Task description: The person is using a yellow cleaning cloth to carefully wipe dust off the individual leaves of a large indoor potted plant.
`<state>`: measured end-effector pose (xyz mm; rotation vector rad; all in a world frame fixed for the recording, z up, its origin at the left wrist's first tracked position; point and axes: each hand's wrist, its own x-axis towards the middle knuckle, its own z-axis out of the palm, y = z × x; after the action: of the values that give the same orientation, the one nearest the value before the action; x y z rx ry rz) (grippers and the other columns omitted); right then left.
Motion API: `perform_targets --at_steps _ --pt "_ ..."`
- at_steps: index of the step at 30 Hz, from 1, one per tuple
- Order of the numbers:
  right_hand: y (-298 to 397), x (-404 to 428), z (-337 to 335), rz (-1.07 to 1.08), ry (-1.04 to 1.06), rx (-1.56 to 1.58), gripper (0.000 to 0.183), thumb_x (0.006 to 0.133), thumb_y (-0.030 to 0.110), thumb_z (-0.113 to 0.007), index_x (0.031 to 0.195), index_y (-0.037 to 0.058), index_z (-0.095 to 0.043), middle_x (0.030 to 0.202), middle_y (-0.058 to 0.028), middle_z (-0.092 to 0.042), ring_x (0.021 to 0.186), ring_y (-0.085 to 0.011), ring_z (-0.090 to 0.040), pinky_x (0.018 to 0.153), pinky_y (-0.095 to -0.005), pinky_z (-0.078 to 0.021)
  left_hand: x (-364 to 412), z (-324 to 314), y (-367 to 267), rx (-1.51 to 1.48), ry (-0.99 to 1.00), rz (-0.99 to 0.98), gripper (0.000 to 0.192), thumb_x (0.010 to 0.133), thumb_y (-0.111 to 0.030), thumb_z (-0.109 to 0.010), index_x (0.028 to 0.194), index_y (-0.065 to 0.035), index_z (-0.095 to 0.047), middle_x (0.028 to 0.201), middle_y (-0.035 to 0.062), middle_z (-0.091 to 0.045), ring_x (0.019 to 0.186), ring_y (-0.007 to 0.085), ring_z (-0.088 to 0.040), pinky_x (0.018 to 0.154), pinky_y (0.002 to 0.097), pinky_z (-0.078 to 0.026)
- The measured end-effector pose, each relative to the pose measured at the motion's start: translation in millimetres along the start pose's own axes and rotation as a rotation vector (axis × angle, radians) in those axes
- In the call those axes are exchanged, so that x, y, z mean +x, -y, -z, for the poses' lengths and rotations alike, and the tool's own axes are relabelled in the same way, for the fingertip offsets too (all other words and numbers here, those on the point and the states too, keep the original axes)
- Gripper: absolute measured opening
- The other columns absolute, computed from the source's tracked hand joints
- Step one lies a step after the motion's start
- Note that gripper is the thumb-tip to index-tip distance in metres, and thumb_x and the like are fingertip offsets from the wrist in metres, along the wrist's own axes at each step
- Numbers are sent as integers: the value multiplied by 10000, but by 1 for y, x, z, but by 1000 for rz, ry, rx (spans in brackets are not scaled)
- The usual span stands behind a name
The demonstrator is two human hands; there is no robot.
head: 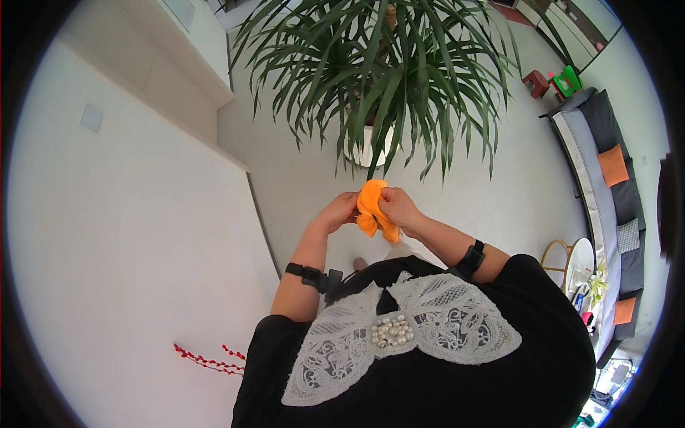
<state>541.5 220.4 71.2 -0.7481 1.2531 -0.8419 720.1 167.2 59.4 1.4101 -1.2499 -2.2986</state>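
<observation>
An orange cloth (pixel 369 202), bunched and folded, is held up between my two hands near the leaf tips of a large potted plant (pixel 390 80). My left hand (pixel 341 212) grips its left side, the fingertips partly hidden behind the fabric. My right hand (pixel 400 209) pinches it from the right, the thumb lying on top. Loose folds of the cloth hang down below my fingers. Long narrow green leaves droop over the white pot (pixel 369 148), which stands on the floor just beyond the cloth.
A white wall (pixel 134 224) runs along the left. On the right stand a grey sofa (pixel 599 176) with orange cushions and a small round white table (pixel 580 257) holding flowers. A brown stool (pixel 536 84) and a green chair (pixel 566 81) stand farther back. Red-berried stems (pixel 208 362) show lower left.
</observation>
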Motion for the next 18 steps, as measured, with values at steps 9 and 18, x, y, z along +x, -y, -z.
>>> perform_targets --at_steps 9,18 --pt "51 1 -34 4 619 138 229 905 109 -508 1075 -1 -615 972 -54 -653 885 -118 -617 797 -267 -492 -73 31 -15 -311 141 -189 506 981 -440 -431 1259 -27 -519 1204 77 -595 1050 175 -607 905 344 -493" --pt "57 24 -25 -379 772 703 423 989 349 -408 1261 42 -511 1248 -83 -566 1146 -205 -547 976 -375 -448 -76 33 -15 -566 -210 -506 331 971 -278 -529 1153 -8 -587 1034 31 -651 927 111 -626 814 251 -501"
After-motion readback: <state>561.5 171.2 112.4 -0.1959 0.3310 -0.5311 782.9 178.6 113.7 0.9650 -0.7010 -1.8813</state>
